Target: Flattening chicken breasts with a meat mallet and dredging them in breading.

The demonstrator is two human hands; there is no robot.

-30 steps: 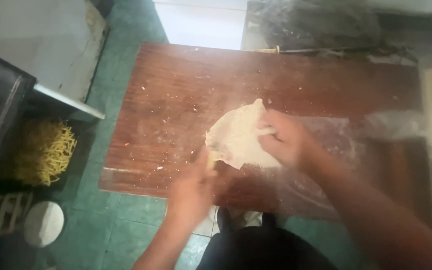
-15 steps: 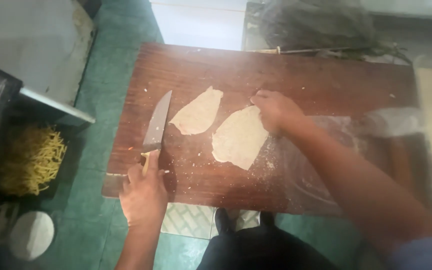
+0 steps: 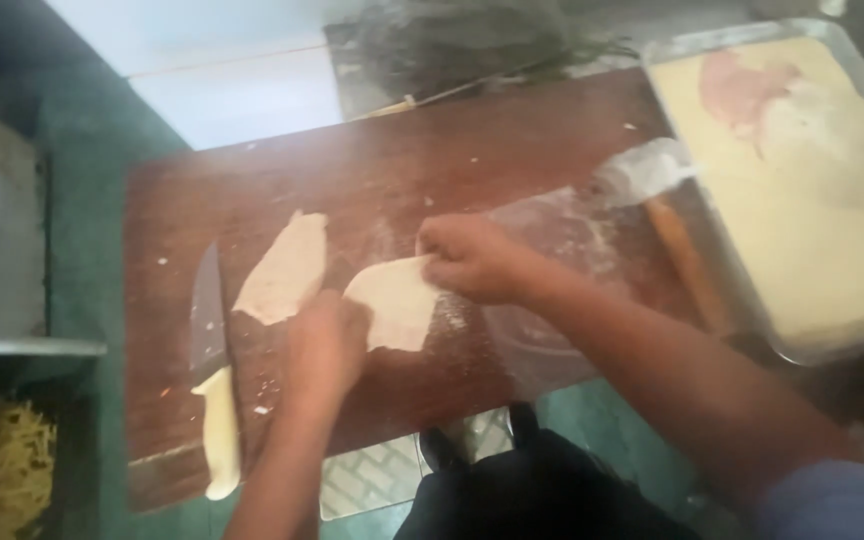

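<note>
Right hand [image 3: 472, 262]: fingers curled and pinched on the upper right edge of a pale, flat, thin piece of raw meat [image 3: 392, 302]; the edge is gripped, slightly lifted.
Left hand [image 3: 324, 348]: fingers bent downward, laid on the lower left edge of the same piece; whether that edge is gripped or only pressed cannot be told, blur noted.
Held piece: located near the middle of a dark reddish-brown wooden board [image 3: 452, 170], between both hands, resting on the wood.
Second piece: a longer pale flat slice of meat [image 3: 284, 270] is seen just left of the held one, lying flat, touched by neither hand.
Knife: a steel-bladed knife with cream handle [image 3: 214, 385] is laid at the board's left side, blade pointing away, handle at the near edge, apart from the left hand.
Board surface: white powder is scattered near the hands.
Tray: a rectangular metal tray of pale powder [image 3: 832, 190] is placed at the right, with a pinkish piece in its far part.
</note>
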